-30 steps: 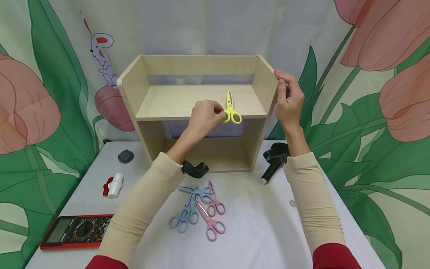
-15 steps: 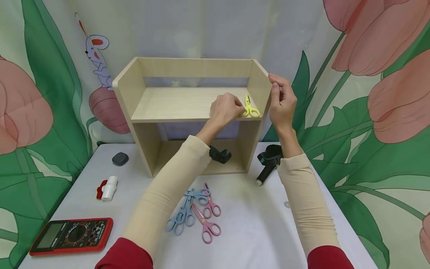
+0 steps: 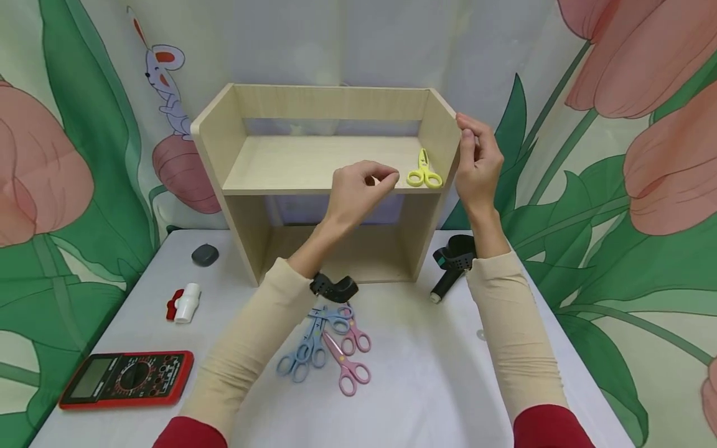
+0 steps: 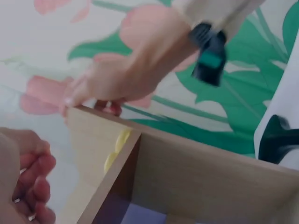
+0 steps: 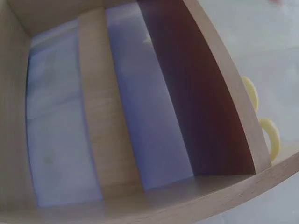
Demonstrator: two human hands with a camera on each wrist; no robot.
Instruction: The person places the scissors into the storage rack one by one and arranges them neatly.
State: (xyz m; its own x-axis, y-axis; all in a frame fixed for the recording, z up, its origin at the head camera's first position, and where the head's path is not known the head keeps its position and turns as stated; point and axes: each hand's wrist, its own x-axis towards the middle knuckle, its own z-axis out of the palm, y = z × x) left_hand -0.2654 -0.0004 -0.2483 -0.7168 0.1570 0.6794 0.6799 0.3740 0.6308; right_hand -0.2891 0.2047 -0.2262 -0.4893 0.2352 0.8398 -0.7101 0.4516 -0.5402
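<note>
A pair of yellow scissors (image 3: 424, 173) lies on the upper board of a small wooden shelf (image 3: 330, 180), at its right end, handles toward the front edge. My left hand (image 3: 358, 190) is just left of the scissors, apart from them, fingers loosely curled and holding nothing. My right hand (image 3: 480, 158) grips the front edge of the shelf's right side panel. In the left wrist view, the right hand (image 4: 112, 84) has its fingers over that panel's edge. Only the handle loops of the scissors (image 5: 271, 137) show in the right wrist view, past the board's edge.
Blue scissors (image 3: 302, 351) and pink scissors (image 3: 348, 370) lie in a pile before the shelf. On the left of the table are a multimeter (image 3: 129, 379), a white and red valve (image 3: 187, 303) and a dark mouse-like object (image 3: 205, 255). A black rod-shaped item (image 3: 446, 285) is near the right forearm.
My left hand carried the yellow scissors rightward, laid them at the upper board's right end, then let go and drew back left. The right hand stays on the side panel.
</note>
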